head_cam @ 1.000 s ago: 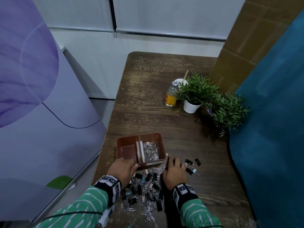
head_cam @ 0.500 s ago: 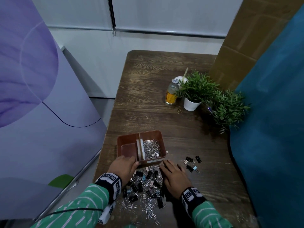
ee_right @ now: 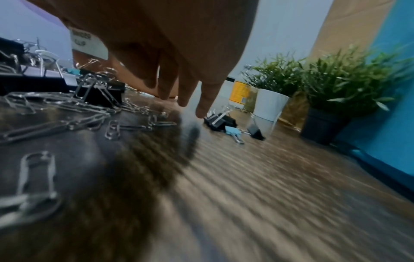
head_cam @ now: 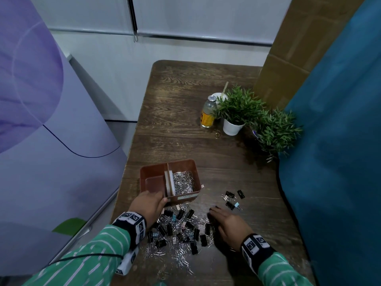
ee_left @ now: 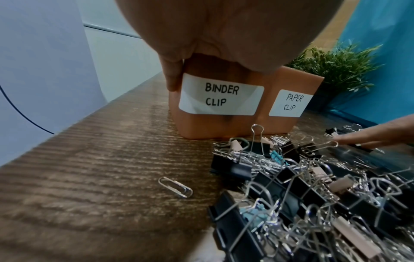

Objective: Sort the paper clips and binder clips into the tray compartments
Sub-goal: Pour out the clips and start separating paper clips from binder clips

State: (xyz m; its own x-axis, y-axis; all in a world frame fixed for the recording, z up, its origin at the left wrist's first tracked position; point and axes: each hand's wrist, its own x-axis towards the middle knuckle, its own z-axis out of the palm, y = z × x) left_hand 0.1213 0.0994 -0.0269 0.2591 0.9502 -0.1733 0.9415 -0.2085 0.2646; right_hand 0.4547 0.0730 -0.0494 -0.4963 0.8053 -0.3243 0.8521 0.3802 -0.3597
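A brown tray (head_cam: 181, 163) with two compartments stands near the table's left edge. Its right compartment holds silver paper clips (head_cam: 183, 182); the left one looks bare. Labels on the tray's front wall (ee_left: 224, 124) read BINDER CLIP and PAPER CLIP. My left hand (head_cam: 159, 201) grips the front left wall of the tray, fingers (ee_left: 172, 76) round its corner. A mixed pile of black binder clips and paper clips (head_cam: 181, 230) lies in front of the tray. My right hand (head_cam: 214, 212) hovers at the pile's right edge, fingers (ee_right: 201, 99) straight and holding nothing.
Several loose binder clips (head_cam: 233, 200) lie right of the tray. A bottle (head_cam: 207, 115), a white-potted plant (head_cam: 233, 126) and a second plant (head_cam: 276, 131) stand further back. A blue fabric wall (head_cam: 340, 141) bounds the right side; the table's left edge drops beside the tray.
My right hand has drawn back from the tray's front wall, moving right and toward me to the pile's edge. My left hand stays on the tray.
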